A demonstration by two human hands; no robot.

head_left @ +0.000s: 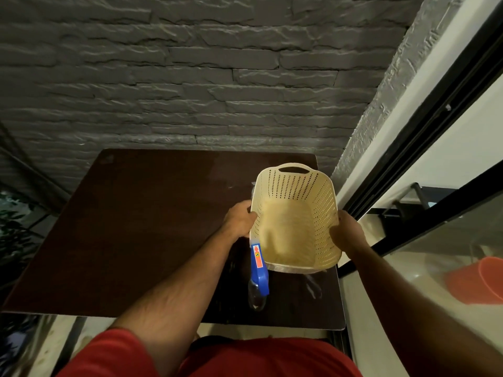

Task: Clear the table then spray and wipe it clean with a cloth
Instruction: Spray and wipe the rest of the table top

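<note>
Left of the hands [239, 220] the tabletop [122, 227] lies open; spray bottle [258, 276] blocks below them; basket [296, 213] between; wall [190, 77] beyond.

Cream perforated basket [295, 217], right of centre frame, tilted with its opening toward the camera; oval handle slot at its far rim. Left hand [239, 220] grips its left wall, right hand [347, 234] its right wall. Yellow cloth [283, 235] lies inside on the basket's floor. Blue-headed spray bottle [259, 278], clear body, just below the basket's lower left corner, over the dark brown table [130, 227]. Grey stone-brick wall [190, 72] across the upper frame. Orange bucket [479, 281] at lower right, behind glass.
</note>
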